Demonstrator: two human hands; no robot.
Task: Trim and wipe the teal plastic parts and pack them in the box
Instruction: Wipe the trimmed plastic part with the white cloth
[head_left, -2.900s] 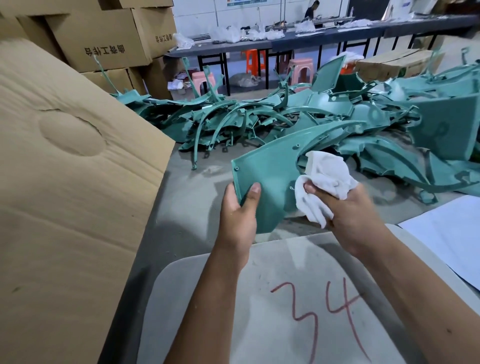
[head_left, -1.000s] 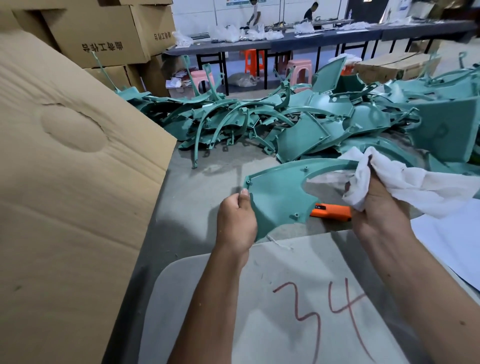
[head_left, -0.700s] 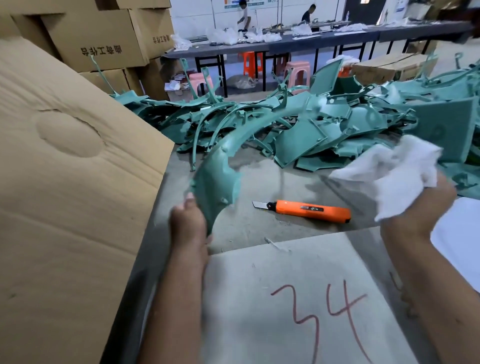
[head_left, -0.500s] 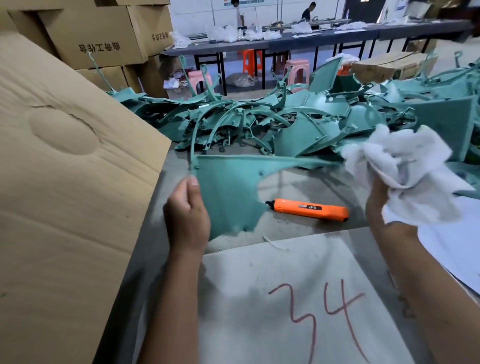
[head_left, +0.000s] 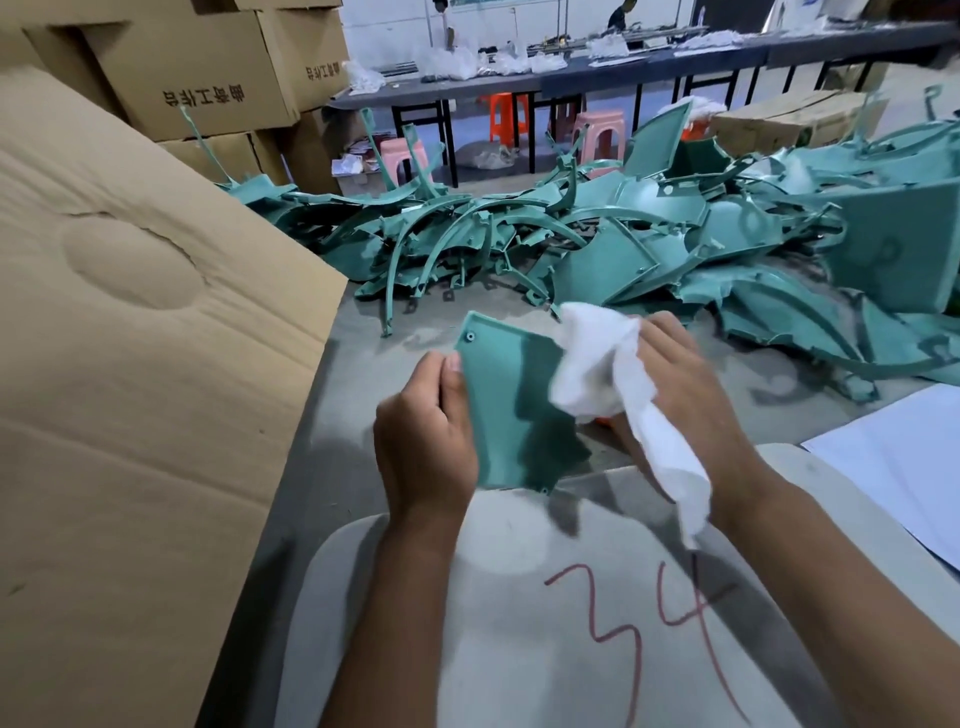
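My left hand (head_left: 423, 441) pinches the teal panel (head_left: 511, 410) upright at centre, flipped since a moment ago. My right hand (head_left: 685, 395), back from three o'clock, grips the rag (head_left: 602, 364) against it. Wiping resumes; packing pending.

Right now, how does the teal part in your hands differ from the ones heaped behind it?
The held teal part is lifted, gripped by the left hand and wiped with the white cloth in the right hand. The heaped parts lie tangled and untouched on the table. Both are the same teal plastic.
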